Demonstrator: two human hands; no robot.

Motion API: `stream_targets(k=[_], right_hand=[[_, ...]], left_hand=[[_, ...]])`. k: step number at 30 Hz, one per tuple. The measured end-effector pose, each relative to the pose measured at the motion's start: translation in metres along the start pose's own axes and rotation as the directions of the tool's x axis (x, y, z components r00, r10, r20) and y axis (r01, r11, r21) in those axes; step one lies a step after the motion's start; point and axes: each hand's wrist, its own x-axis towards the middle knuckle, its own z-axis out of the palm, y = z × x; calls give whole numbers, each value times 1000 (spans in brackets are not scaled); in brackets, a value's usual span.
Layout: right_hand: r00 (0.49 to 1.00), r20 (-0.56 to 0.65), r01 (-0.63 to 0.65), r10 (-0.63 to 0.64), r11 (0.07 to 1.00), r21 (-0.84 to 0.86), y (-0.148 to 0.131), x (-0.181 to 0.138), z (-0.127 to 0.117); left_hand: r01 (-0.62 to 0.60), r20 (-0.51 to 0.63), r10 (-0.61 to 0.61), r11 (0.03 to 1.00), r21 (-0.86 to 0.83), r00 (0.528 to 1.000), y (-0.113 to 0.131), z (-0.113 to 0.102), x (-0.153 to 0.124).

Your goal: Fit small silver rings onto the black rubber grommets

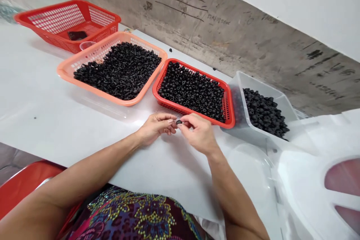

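Observation:
Between the thumb and forefinger of my right hand (199, 134) is a small round black part (179, 122), with a ring-like look. My left hand (156, 129) meets it from the other side, thumb and forefinger pinched close to the part; what sits in that pinch is too small to make out. Both hands are just above the white table, at the near edge of a red basket (194, 114) filled with round black parts with holes (194, 90). To its left, an orange basket (92, 89) holds many small, longer black pieces (120, 69).
A translucent bin (239, 101) with black knobby parts (264, 112) stands at the right. Far left is a larger red basket (56, 39) with a dark flat object inside (77, 35). White plastic stool-like seats (303, 176) fill the lower right. A concrete wall (225, 37) runs behind the table (112, 135).

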Motion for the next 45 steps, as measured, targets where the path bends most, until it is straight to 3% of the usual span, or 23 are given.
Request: stream_targets(k=[3, 7, 10, 13, 24, 27, 30, 33, 36, 40, 45], right_hand=[[1000, -8, -9, 9, 1000, 16, 9, -9, 30], [997, 7, -72, 72, 993, 95, 33, -11, 40], [993, -51, -109, 108, 994, -28, 49, -15, 41], [993, -14, -119, 118, 981, -152, 59, -19, 47], [988, 56, -117, 140, 945, -304, 64, -19, 64], [990, 25, -132, 142, 962, -238, 64, -21, 62], [984, -19, -178, 178, 984, -28, 59, -21, 56], [973, -32, -215, 228, 950, 226, 50, -20, 48], [962, -28, -244, 273, 896, 372, 37, -20, 40], [949, -6, -277, 315, 842, 462, 25, -21, 34], [963, 13, -248, 268, 869, 427, 21, -19, 31]], left_hand=[[23, -10, -24, 998, -51, 1000, -1, -1, 0], [32, -112, -37, 998, -50, 993, 0, -5, 5], [38, -168, -50, 997, -72, 985, 3, -9, 9], [27, -193, -43, 996, -82, 980, 5, -12, 11], [63, -154, -66, 998, -22, 986, 2, -12, 10], [48, -139, -41, 998, 47, 989, -2, -12, 10], [37, -114, -27, 995, 89, 993, -3, -11, 10], [34, -96, -23, 994, 106, 995, -4, -10, 9], [58, -74, -54, 997, 55, 996, -5, -9, 8], [120, -31, -121, 992, -45, 992, -5, -8, 7], [142, 9, -141, 989, -37, 990, -6, -8, 7]])
